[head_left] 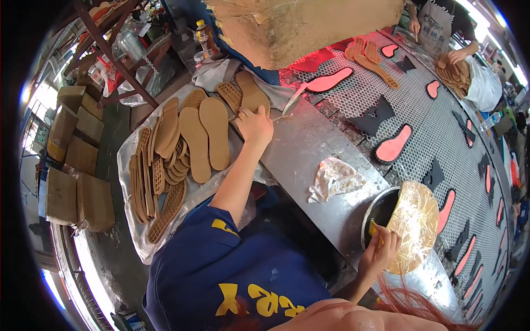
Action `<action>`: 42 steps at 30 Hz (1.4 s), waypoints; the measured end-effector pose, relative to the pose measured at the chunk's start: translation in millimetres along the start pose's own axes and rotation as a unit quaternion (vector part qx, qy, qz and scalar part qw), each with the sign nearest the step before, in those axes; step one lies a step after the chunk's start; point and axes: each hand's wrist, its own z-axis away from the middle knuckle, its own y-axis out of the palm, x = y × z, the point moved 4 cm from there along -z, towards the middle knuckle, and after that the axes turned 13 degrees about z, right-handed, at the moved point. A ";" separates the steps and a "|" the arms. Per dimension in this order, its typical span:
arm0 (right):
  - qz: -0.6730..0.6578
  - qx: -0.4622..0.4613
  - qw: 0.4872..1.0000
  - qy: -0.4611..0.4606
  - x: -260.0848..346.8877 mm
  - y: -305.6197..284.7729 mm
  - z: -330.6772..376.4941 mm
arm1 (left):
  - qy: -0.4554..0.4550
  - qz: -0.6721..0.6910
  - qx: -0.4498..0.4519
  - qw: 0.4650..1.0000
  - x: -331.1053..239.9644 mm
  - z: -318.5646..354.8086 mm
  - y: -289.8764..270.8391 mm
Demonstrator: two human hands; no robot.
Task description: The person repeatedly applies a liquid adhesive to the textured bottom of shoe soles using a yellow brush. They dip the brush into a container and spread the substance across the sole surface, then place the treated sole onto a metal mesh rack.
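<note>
Tan soles: stack lies on plastic sheet at nine o'clock, untouched; one sole sits just above the left hand
Left hand: curled narrow, touching that sole's lower end; a thin tool seems pinched
Right hand: at five o'clock, fingers closed on something yellow at dark bowl
Progress: early, judging by the full stack; conveyor carries coated pieces

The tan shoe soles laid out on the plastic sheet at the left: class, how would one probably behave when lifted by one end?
The tan shoe soles look thin and flat, so one would probably bend and feel light. Their ribbed undersides suggest decent grip. The left hand rests beside them.
</note>
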 end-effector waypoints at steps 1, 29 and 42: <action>-0.003 -0.002 1.000 -0.001 0.3 -0.9 -0.7 | -0.007 0.015 0.013 1.000 -0.1 -0.8 -2.9; -0.046 0.011 0.998 -0.037 -1.0 -13.1 10.3 | 0.197 0.462 -0.329 0.800 -27.1 73.0 -191.6; -0.032 -0.005 0.999 -0.033 8.7 -18.5 3.1 | 0.411 0.505 -0.231 0.723 -32.6 31.2 -141.7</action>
